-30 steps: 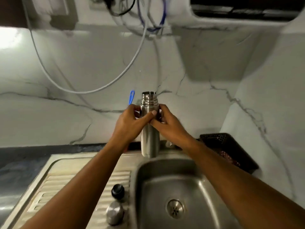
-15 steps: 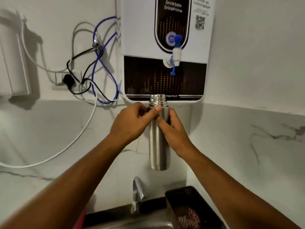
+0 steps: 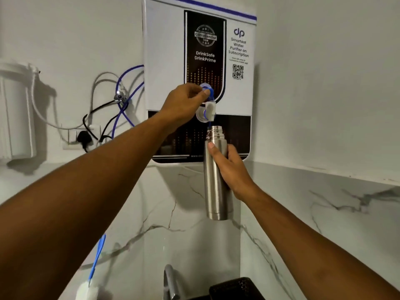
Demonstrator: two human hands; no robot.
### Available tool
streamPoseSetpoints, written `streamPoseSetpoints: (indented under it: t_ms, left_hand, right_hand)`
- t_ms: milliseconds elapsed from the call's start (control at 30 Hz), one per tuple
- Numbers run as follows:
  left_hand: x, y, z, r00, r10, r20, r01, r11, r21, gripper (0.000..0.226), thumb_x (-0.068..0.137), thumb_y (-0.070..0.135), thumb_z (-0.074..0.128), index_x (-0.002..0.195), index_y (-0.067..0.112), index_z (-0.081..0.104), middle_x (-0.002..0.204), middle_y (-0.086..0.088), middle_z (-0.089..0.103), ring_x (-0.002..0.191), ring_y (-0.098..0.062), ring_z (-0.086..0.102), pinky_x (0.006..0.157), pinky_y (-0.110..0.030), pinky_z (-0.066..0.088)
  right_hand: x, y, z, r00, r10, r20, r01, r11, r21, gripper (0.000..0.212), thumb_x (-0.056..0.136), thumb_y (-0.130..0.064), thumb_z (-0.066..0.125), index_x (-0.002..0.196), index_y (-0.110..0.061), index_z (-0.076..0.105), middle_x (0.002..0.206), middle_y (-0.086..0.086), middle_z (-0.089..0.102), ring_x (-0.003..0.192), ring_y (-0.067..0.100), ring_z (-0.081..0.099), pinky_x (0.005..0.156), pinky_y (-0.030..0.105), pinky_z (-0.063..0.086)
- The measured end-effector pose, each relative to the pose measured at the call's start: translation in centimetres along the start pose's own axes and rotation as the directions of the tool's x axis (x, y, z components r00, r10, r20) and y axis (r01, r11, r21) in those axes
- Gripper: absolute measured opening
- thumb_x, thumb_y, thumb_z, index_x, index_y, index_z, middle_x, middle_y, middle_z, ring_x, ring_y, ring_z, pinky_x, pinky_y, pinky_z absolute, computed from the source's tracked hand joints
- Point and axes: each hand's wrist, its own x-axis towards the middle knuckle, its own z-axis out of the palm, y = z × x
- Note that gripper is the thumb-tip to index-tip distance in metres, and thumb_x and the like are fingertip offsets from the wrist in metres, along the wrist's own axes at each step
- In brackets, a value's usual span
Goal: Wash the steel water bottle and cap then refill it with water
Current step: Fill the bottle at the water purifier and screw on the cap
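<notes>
The steel water bottle (image 3: pixel 215 180) is upright and uncapped, its threaded mouth directly under the white spout (image 3: pixel 210 109) of the wall-mounted water purifier (image 3: pixel 238 87). My right hand (image 3: pixel 229 167) grips the bottle's upper body from the right. My left hand (image 3: pixel 186 102) reaches up to the purifier and pinches the blue tap lever (image 3: pixel 209 92) above the spout. The cap is out of view. I cannot tell whether water is flowing.
A blue-handled bottle brush (image 3: pixel 95 273) leans at the lower left. The sink faucet (image 3: pixel 171 282) and a black perforated basket (image 3: pixel 236 289) sit at the bottom edge. Cables, blue tubing (image 3: pixel 123 98) and a wall socket (image 3: pixel 82 135) are left of the purifier; a white filter housing (image 3: pixel 15 111) hangs far left.
The bottle rose from above the sink up to the purifier spout. My left hand let go of the bottle and took the blue tap lever; my right hand alone holds the bottle.
</notes>
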Motion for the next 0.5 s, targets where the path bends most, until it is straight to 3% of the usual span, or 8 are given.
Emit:
streamPoseSetpoints:
  t_ms: [67,333,500]
  left_hand:
    - [1.0,0.2,0.1,0.998,0.045,0.040,-0.045,0.999,0.015,0.038,0.108,0.042,0.053,0.126,0.014,0.072,0.117,-0.002,0.072,0.107,-0.018,0.065,0.100,-0.037,0.053]
    - [2.3,-0.5,0.6,0.978,0.206,0.044,-0.210,0.949,0.234,0.037,0.109,0.039,0.051,0.117,0.014,0.077,0.106,-0.002,0.076,0.094,-0.018,0.070,0.082,-0.032,0.053]
    - [3.2,-0.5,0.9,0.981,0.195,0.013,-0.192,0.949,0.250,0.034,0.109,0.037,0.051,0.112,0.014,0.077,0.102,-0.003,0.077,0.091,-0.017,0.073,0.091,-0.042,0.059]
  right_hand:
    - [0.4,0.0,-0.1,1.000,-0.021,-0.009,0.021,1.000,-0.003,0.043,0.094,-0.062,0.061,0.119,-0.027,0.058,0.103,-0.004,0.069,0.093,0.010,0.069,0.075,0.021,0.050]
    - [1.6,0.8,0.2,0.995,-0.085,-0.054,0.085,0.996,-0.003,0.043,0.094,-0.061,0.061,0.112,-0.023,0.058,0.093,-0.002,0.067,0.085,0.012,0.068,0.067,0.017,0.054]
    - [1.6,1.3,0.5,0.988,-0.137,-0.073,0.134,0.990,-0.039,0.043,0.092,-0.062,0.060,0.112,-0.024,0.057,0.092,-0.002,0.067,0.078,0.010,0.067,0.062,0.015,0.054]
